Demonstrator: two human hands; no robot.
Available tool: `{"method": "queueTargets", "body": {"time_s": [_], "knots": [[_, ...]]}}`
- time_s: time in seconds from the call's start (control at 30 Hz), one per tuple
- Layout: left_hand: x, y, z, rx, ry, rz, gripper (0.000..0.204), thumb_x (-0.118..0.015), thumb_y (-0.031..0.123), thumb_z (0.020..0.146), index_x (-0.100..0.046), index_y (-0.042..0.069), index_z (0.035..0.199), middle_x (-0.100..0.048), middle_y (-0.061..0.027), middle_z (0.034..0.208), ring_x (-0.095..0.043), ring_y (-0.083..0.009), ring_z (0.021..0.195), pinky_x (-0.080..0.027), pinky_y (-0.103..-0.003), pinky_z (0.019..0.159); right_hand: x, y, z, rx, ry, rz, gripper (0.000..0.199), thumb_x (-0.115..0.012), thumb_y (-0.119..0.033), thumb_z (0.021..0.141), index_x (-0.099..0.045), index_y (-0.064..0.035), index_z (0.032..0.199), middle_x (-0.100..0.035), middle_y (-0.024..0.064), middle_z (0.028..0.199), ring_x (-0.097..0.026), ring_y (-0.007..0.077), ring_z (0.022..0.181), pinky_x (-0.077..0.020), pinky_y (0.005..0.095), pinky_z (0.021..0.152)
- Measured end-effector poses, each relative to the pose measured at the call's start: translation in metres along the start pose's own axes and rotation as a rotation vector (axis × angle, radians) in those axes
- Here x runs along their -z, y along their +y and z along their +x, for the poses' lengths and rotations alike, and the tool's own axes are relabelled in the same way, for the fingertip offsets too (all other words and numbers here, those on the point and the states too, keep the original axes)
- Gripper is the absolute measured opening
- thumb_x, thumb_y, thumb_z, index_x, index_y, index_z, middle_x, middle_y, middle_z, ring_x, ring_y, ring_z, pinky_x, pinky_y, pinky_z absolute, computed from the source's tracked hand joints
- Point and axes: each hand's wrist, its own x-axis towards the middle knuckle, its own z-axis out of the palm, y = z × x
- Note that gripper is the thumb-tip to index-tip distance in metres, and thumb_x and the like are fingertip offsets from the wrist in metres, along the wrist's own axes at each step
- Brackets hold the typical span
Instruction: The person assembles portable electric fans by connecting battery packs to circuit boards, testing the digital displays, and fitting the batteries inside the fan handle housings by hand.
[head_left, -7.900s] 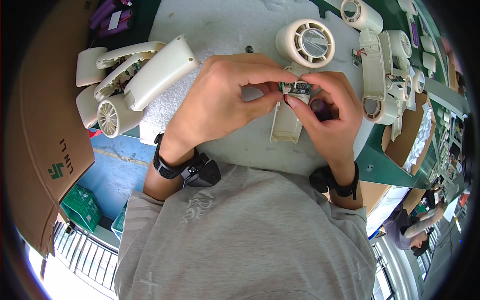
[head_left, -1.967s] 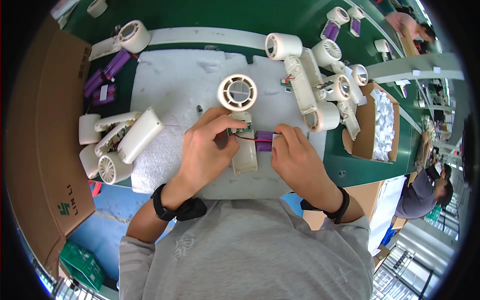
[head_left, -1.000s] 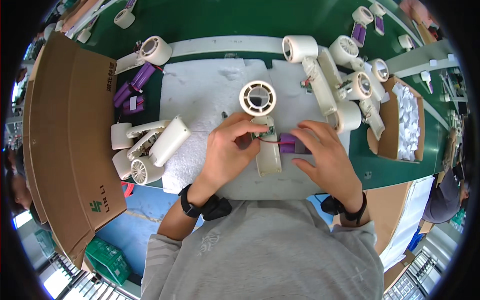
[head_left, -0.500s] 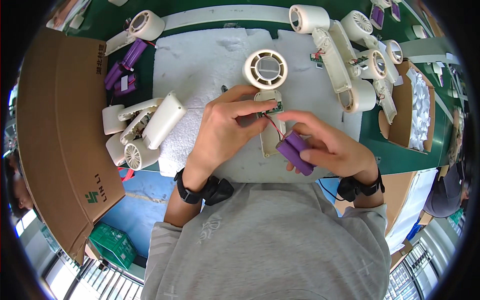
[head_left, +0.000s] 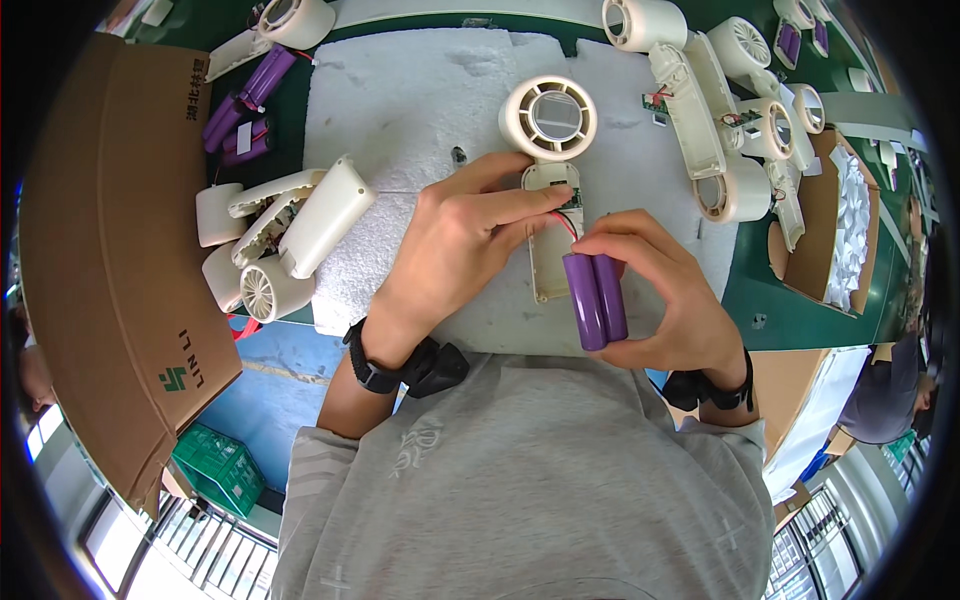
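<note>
Green counter (head_left: 750, 285) spreads around me, with 1 pale foam pad (head_left: 400, 110) under my hands. My right hand (head_left: 668, 295) is curved part-way open, fingers and thumb closed on the 2 ends of a battery pack (head_left: 597, 300) of 2 purple cells, over the pad's near edge. My left hand (head_left: 450, 240) has its thumb and forefinger nearly together, pinching at a circuit board (head_left: 574, 198) in a cream handle shell (head_left: 544, 270).

I'd expect the pack to feel dense, stiff and rather slick in its wrap; its sides or ends are the places to hold, because the thin wires (head_left: 566, 222) and the board look fragile.

Beyond my fingertips sits 1 fan head (head_left: 549, 117). Left of my hands, I count 3 round ends in a pile of cream housings (head_left: 325, 215), and at least 2 purple packs (head_left: 250, 100) farther off. Right of them, 5 round heads (head_left: 735, 188) cluster beside 1 open box (head_left: 855, 235).
</note>
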Motion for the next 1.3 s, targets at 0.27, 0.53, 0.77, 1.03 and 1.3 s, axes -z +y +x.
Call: {"method": "queueTargets", "body": {"time_s": [0.27, 0.53, 0.77, 1.03, 1.3], "knots": [[0.002, -0.005, 0.0, -0.008, -0.005, -0.077, 0.028, -0.076, 0.004, 0.075, -0.075, 0.01, 0.103, -0.067, -0.0151, 0.107, -0.07, -0.0237, 0.082, -0.055, -0.031, 0.066, -0.02, 0.005, 0.001, -0.062, 0.15, -0.12, 0.067, -0.079, -0.002, 0.058, -0.056, -0.0061, 0.121, -0.057, 0.0115, 0.122, -0.059, 0.0257, 0.105, -0.05, 0.0328, 0.086], [0.003, -0.003, 0.002, 0.05, -0.014, -0.122, 0.024, -0.076, 0.007, 0.077, -0.076, 0.008, 0.101, -0.069, -0.0151, 0.105, -0.07, -0.0214, 0.081, -0.056, -0.028, 0.068, -0.025, 0.006, 0.005, -0.002, 0.175, -0.283, 0.069, -0.082, -0.001, 0.056, -0.056, -0.0064, 0.12, -0.056, 0.0123, 0.124, -0.058, 0.0294, 0.11, -0.0515, 0.0379, 0.091], [0.001, -0.008, 0.001, 0.077, -0.005, -0.168, 0.022, -0.076, 0.007, 0.078, -0.076, 0.007, 0.099, -0.07, -0.0141, 0.101, -0.07, -0.0201, 0.08, -0.055, -0.028, 0.068, -0.039, 0.003, 0.007, 0.0, 0.255, -0.362, 0.069, -0.083, 0.0, 0.056, -0.058, -0.0046, 0.12, -0.055, 0.0127, 0.127, -0.059, 0.0285, 0.108, -0.0523, 0.0361, 0.088], [0.003, -0.005, 0.002, 0.119, -0.027, -0.192, 0.022, -0.075, 0.005, 0.079, -0.075, 0.006, 0.1, -0.069, -0.0131, 0.1, -0.069, -0.0195, 0.083, -0.055, -0.027, 0.069, -0.046, 0.007, 0.0, 0.034, 0.332, -0.358, 0.063, -0.083, 0.001, 0.057, -0.064, -0.0017, 0.116, -0.056, 0.0125, 0.13, -0.061, 0.0241, 0.1, -0.0544, 0.0325, 0.08], [0.004, -0.009, 0.001, 0.09, -0.052, -0.202, 0.023, -0.074, 0.004, 0.08, -0.075, 0.008, 0.103, -0.069, -0.0133, 0.101, -0.069, -0.0207, 0.085, -0.055, -0.028, 0.072, -0.051, 0.003, -0.002, 0.006, 0.356, -0.435, 0.056, -0.083, 0.002, 0.055, -0.067, -0.0014, 0.109, -0.057, 0.0152, 0.132, -0.062, 0.024, 0.09, -0.0546, 0.0317, 0.077]]}}
